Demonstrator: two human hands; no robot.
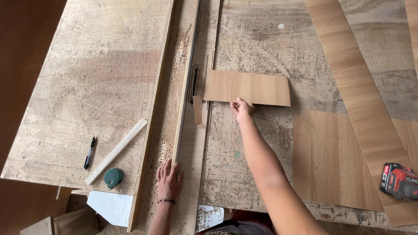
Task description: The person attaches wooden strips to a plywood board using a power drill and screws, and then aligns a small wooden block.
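Bare forearms, beaded bracelet [166, 201]

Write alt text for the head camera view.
A person's right hand presses a rectangular light-brown wood veneer piece on a dusty workbench; the left hand lies flat near a saw slot. A black pen lies left.

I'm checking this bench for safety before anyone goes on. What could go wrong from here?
1. The right hand presses the wood panel close to the saw slot; a slip could carry fingers toward it.
2. The small offcut beside the slot might catch or kick.
3. The left hand rests flat on the guide rail, in line with the slot.
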